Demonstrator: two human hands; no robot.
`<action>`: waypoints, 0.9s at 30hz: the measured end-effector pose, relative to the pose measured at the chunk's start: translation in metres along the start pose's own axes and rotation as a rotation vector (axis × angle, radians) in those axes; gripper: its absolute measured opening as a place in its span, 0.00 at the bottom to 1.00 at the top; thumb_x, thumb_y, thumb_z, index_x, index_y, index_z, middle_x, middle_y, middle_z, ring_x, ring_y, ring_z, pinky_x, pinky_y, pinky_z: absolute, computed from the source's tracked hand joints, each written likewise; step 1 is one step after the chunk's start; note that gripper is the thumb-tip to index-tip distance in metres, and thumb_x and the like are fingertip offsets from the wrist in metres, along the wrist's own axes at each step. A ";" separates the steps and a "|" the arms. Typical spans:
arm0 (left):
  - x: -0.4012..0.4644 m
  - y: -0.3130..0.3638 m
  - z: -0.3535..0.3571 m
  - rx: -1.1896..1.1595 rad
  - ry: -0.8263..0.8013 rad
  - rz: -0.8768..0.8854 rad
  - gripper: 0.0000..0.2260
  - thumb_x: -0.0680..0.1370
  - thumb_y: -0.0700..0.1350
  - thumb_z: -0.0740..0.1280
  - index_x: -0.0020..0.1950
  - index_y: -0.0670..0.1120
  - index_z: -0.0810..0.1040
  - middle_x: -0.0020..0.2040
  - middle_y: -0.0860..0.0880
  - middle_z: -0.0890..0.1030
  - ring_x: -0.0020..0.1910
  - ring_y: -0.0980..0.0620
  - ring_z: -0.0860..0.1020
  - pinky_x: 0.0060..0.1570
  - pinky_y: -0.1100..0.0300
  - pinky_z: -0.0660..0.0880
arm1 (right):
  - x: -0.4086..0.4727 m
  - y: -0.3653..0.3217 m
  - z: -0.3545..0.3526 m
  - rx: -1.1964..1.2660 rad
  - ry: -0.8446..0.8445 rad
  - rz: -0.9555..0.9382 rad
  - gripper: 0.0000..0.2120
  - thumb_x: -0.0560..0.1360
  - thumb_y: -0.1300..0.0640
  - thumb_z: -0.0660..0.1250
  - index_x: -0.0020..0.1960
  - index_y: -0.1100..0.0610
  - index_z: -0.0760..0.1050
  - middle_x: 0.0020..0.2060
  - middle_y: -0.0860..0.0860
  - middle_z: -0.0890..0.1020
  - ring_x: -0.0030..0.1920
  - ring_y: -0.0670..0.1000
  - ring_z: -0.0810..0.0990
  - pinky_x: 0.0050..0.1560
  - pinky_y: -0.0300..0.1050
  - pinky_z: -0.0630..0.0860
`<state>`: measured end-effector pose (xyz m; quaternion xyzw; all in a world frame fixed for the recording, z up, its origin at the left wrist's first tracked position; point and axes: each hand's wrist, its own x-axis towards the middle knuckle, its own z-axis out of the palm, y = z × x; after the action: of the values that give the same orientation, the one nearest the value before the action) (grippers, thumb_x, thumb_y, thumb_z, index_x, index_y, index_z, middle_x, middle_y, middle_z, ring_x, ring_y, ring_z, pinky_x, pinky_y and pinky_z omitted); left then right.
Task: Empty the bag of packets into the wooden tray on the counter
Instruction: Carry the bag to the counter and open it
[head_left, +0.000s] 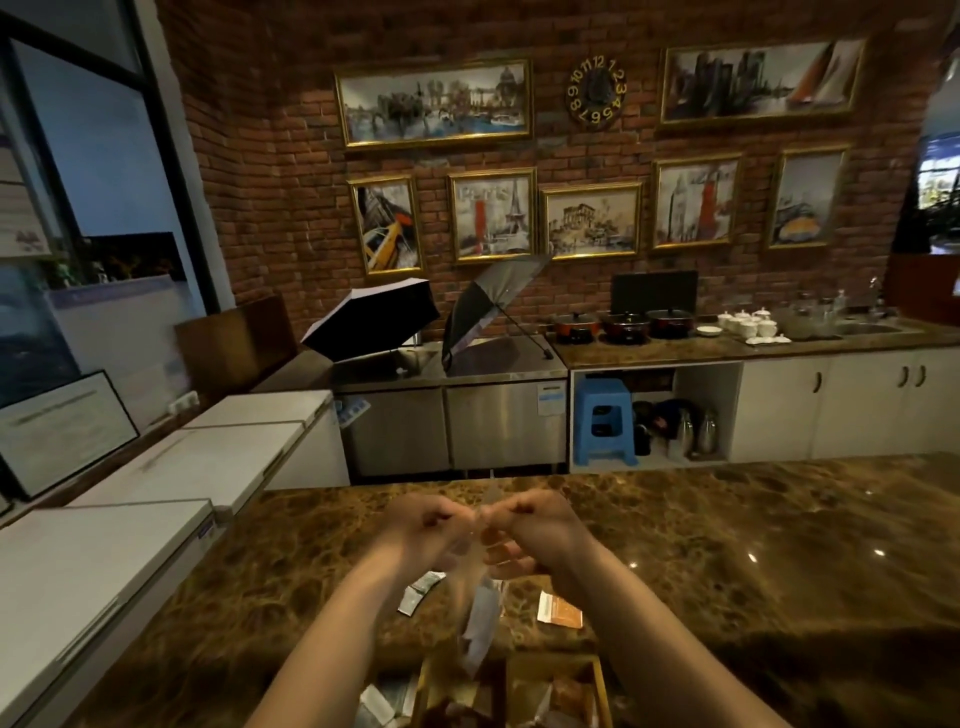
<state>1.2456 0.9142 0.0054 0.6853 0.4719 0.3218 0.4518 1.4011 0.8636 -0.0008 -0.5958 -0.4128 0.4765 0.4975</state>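
Both hands are raised together above the brown marbled stone tabletop (727, 545). The left hand (421, 530) and the right hand (540, 530) nearly touch, each with its fingers (511, 506) pinched on the top edge of a thin, clear plastic bag (480, 587) that hangs down between them. The bag is blurred, so its outline is hard to follow, but pale packets (480, 631) seem to sit in its lower part, just above the tray.

The wooden tray with a gold-toned rim and dividers (600, 686) stands at the near edge of the tabletop, directly beneath the bag. Its compartments already hold brownish and pale packets. A few white packets (382, 701) lie on the tabletop just beside the tray's left side.

Beyond the tray, a dark and silver sachet (418, 592) lies under the left wrist, and an orange and white sachet (560, 610) lies under the right wrist, both on the bare tabletop and apart from the tray.
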 end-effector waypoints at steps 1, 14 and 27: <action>0.002 -0.001 0.000 -0.032 0.030 0.000 0.05 0.77 0.35 0.71 0.50 0.35 0.85 0.42 0.45 0.84 0.37 0.52 0.81 0.29 0.67 0.78 | 0.000 -0.001 0.004 0.047 0.015 -0.006 0.09 0.79 0.59 0.70 0.51 0.66 0.82 0.43 0.61 0.85 0.38 0.56 0.83 0.33 0.46 0.84; 0.017 -0.005 -0.005 -0.248 0.104 -0.114 0.07 0.73 0.38 0.75 0.50 0.44 0.85 0.47 0.45 0.87 0.42 0.47 0.87 0.33 0.61 0.81 | 0.018 -0.015 0.030 0.226 0.116 0.096 0.05 0.76 0.60 0.73 0.49 0.62 0.84 0.44 0.60 0.88 0.37 0.55 0.87 0.36 0.49 0.85; 0.020 -0.010 -0.008 -0.407 0.002 -0.158 0.03 0.74 0.41 0.75 0.47 0.44 0.86 0.46 0.44 0.88 0.45 0.46 0.87 0.43 0.53 0.83 | 0.031 -0.008 0.009 0.469 -0.150 0.258 0.06 0.75 0.61 0.73 0.49 0.63 0.84 0.38 0.56 0.83 0.36 0.50 0.78 0.40 0.46 0.79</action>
<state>1.2418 0.9371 0.0000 0.5403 0.4499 0.3747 0.6043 1.3980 0.8964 0.0018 -0.4751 -0.2475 0.6613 0.5250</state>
